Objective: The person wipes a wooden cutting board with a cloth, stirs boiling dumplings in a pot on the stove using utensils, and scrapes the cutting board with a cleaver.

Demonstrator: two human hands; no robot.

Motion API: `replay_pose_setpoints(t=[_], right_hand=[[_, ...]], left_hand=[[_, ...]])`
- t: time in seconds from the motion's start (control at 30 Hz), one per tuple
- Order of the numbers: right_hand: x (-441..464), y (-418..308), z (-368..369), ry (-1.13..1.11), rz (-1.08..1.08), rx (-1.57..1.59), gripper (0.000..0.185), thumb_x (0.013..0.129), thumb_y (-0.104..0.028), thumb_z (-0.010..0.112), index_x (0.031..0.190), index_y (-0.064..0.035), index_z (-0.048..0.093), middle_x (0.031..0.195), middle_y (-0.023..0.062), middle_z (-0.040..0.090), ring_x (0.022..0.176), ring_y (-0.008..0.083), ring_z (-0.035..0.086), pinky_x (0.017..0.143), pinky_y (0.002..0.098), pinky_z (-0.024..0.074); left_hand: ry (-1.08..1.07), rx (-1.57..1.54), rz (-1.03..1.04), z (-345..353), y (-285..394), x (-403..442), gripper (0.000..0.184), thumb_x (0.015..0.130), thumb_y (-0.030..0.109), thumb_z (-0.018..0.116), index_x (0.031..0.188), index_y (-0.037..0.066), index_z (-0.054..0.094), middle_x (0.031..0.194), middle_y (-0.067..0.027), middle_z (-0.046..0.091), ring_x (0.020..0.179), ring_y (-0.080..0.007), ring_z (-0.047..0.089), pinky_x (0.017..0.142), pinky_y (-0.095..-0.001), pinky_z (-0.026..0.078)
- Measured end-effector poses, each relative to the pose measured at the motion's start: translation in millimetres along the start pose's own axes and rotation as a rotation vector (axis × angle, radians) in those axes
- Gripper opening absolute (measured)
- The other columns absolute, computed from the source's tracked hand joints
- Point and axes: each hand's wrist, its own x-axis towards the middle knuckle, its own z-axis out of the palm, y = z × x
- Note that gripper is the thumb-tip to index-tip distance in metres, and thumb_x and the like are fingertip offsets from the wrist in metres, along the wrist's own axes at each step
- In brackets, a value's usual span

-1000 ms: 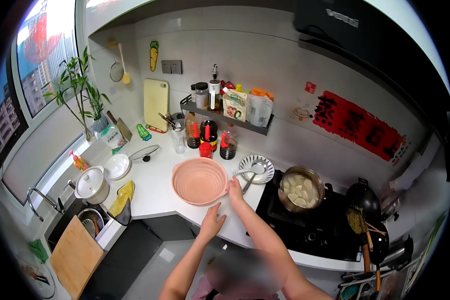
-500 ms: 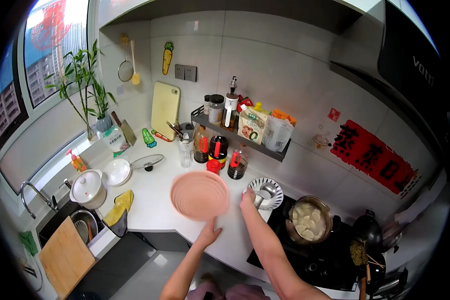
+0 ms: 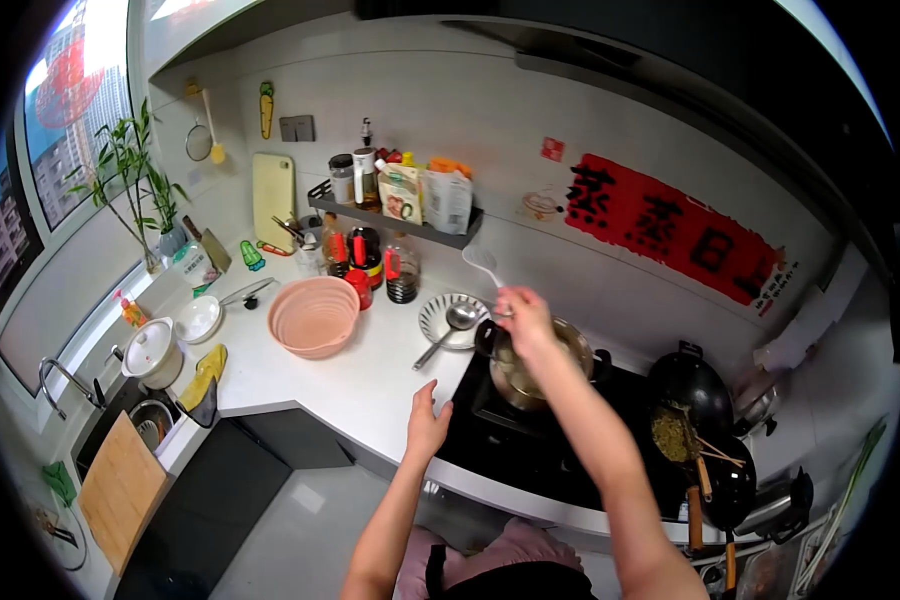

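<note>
My right hand [image 3: 525, 315] is closed round the handle of a slotted spoon [image 3: 480, 260], whose pale head is raised at the upper left, above the stove's back edge. Below that hand and forearm, a steel pot [image 3: 518, 388] stands on the black stove; the arm hides part of it. My left hand [image 3: 428, 422] holds nothing, its fingers apart, over the counter edge by the stove's left front. A ladle [image 3: 461, 316] rests on a striped plate [image 3: 433, 322], its handle pointing toward me. Left of the plate sits a pink basin [image 3: 313, 320] on the counter.
Sauce bottles [image 3: 402, 270] line the wall under a dark shelf [image 3: 440, 235] of condiments. Black pans [image 3: 692, 385] with wooden handles crowd the stove's right side. A white lidded pot [image 3: 152, 355] and a cutting board [image 3: 122, 490] are by the sink at left.
My right hand has lifted the slotted spoon from the plate and moved right, over the pot. My left hand has left the basin's edge and moved toward the stove. The view has turned right.
</note>
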Motion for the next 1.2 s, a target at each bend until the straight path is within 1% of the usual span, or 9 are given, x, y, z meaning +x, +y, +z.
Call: replay_pose_setpoints(t=[0.13,0.2,0.3,0.37,0.47,0.53,0.7,0.93,1.2], right_hand=[[-16.4,-64.8,-112.4,-0.124,0.023,-0.521,0.040,0.085,-0.007,0.054,0.122,0.0026,0.044,0.073,0.0051,0.055,0.058,0.0100,0.051,0.049,0.0224,0.0447],[-13.2,-79.7,-158.0,-0.291,0.156,-0.775,0.032,0.082,-0.003,0.052,0.114,0.0040,0.053,0.074,0.0064,0.056,0.057,0.0101,0.051,0.052,0.0235,0.0436],[-35.3,-105.5,-178.1,-0.417,0.043,-1.180,0.024,0.079,-0.001,0.054,0.103,0.0000,0.061,0.077,0.0074,0.060,0.064,0.0154,0.057,0.061,0.0277,0.0472],[-38.1,-102.6,-190.8,-0.635,-0.561,-1.585,0.020,0.079,-0.004,0.056,0.098,-0.0046,0.062,0.084,0.0096,0.061,0.077,0.0249,0.059,0.069,0.0330,0.0469],[-45.2,-100.2,-180.4,-0.836,-0.633,-1.763,0.014,0.080,-0.008,0.057,0.092,-0.0066,0.063,0.089,0.0100,0.061,0.089,0.0298,0.056,0.076,0.0360,0.0447],[-60.2,-99.5,-160.3,-0.890,-0.592,-1.891,0.021,0.073,-0.003,0.058,0.092,-0.0093,0.064,0.089,0.0053,0.061,0.095,0.0231,0.054,0.083,0.0356,0.0399],[-59.1,-79.6,-149.7,-1.021,-0.517,-1.922,0.022,0.071,-0.002,0.056,0.088,-0.0111,0.066,0.091,0.0045,0.061,0.097,0.0214,0.052,0.085,0.0378,0.0370],[-43.3,-64.7,-174.7,-1.027,-0.517,-2.106,0.016,0.074,-0.006,0.053,0.077,-0.0107,0.068,0.086,0.0032,0.060,0.096,0.0208,0.052,0.085,0.0360,0.0365],[-23.7,-55.7,-209.9,-0.885,-1.043,-2.221,0.011,0.070,-0.013,0.055,0.065,-0.0097,0.064,0.077,0.0026,0.056,0.088,0.0188,0.051,0.081,0.0321,0.0375]], left_hand=[[-0.031,0.205,0.021,25.1,-16.3,-29.8,0.031,0.081,0.022,0.060,0.104,0.002,0.060,0.102,-0.0185,0.059,0.098,-0.0345,0.055,0.085,-0.0399,0.044],[-0.078,0.302,-0.009,30.8,-33.4,-42.9,0.034,0.080,0.026,0.059,0.105,0.004,0.060,0.104,-0.0178,0.059,0.099,-0.0344,0.055,0.084,-0.0407,0.044],[-0.105,0.500,-0.159,31.7,-62.8,-59.2,0.040,0.078,0.032,0.060,0.109,0.006,0.059,0.107,-0.0163,0.059,0.100,-0.0329,0.055,0.085,-0.0435,0.045],[-0.129,0.614,-0.277,26.4,-70.4,-67.3,0.042,0.078,0.032,0.060,0.112,0.007,0.057,0.110,-0.0153,0.057,0.102,-0.0315,0.054,0.085,-0.0436,0.044],[-0.106,0.693,-0.316,26.6,-81.9,-73.7,0.043,0.078,0.032,0.059,0.113,0.007,0.056,0.110,-0.0147,0.058,0.102,-0.0304,0.055,0.087,-0.0440,0.043],[-0.087,0.718,-0.329,26.4,-88.9,-76.3,0.042,0.078,0.032,0.059,0.112,0.007,0.056,0.108,-0.0142,0.058,0.102,-0.0296,0.055,0.089,-0.0451,0.041],[-0.264,0.931,-0.319,22.7,-92.0,-67.3,0.036,0.078,0.030,0.056,0.105,0.007,0.059,0.097,-0.0130,0.064,0.096,-0.0282,0.060,0.100,-0.0512,0.029],[-0.343,0.960,-0.363,16.7,-97.3,-55.4,0.036,0.080,0.036,0.054,0.102,0.009,0.061,0.097,-0.0145,0.064,0.098,-0.0312,0.059,0.101,-0.0505,0.029],[-0.324,0.985,-0.333,20.3,-92.9,-58.9,0.034,0.079,0.033,0.052,0.098,0.006,0.062,0.093,-0.0156,0.065,0.093,-0.0307,0.061,0.103,-0.0527,0.024]])
